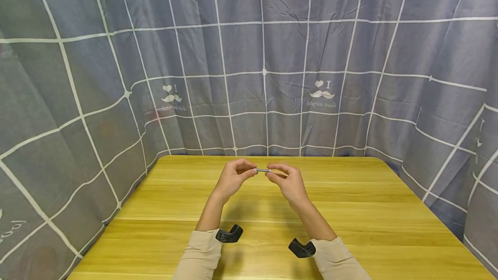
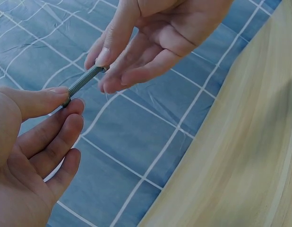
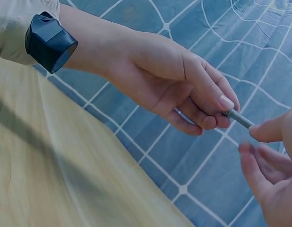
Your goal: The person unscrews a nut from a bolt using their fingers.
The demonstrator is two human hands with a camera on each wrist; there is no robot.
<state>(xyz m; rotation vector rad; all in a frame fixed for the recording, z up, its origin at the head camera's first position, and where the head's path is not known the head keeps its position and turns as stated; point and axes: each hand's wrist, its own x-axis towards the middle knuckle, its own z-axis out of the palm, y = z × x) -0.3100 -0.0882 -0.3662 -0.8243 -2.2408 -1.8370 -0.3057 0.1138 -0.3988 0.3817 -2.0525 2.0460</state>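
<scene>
A slim grey metal bolt [image 1: 263, 170] is held between both hands above the far part of the table. Thread ridges show along the bolt's shank [image 2: 83, 82] in the left wrist view. My left hand [image 1: 231, 179] pinches one end between thumb and fingertips, its other fingers loosely bent below. At the opposite end, my right hand [image 1: 289, 182] grips the bolt with its thumb [image 3: 225, 101] and fingers. Fingertips partly hide both ends. In the head view the bolt lies nearly level.
Below the hands is a wooden table [image 1: 163, 237], with the arms' shadows on its surface. A grey curtain [image 1: 241, 55] with white grid lines stands behind the table and along both sides. Black wrist devices [image 1: 229, 233] sit at the sleeve cuffs.
</scene>
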